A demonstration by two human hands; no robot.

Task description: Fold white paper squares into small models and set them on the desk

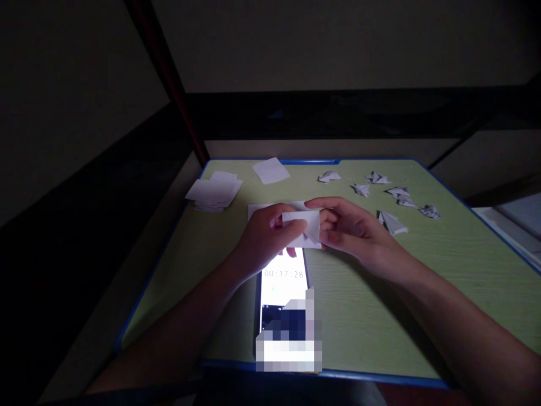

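A small folded piece of white paper [313, 230] is held up over the middle of the table. My left hand [267, 230] pinches it, the thumb lying across its front and fingers behind. At its right edge, my right hand [357, 231] grips it between thumb and fingers, with the index finger raised along the top. Just below the hands a lit phone [282, 287] shows a timer, its lower part blurred out. Behind the hands lies another flat white sheet [255, 210], mostly covered by them.
A stack of white paper squares [215, 192] lies at the table's left edge, and a single square [271, 171] at the back. Several folded paper pieces [393, 222] are scattered at the right. The green table [443, 293] has a blue rim; papers [515, 220] lie beyond its right side.
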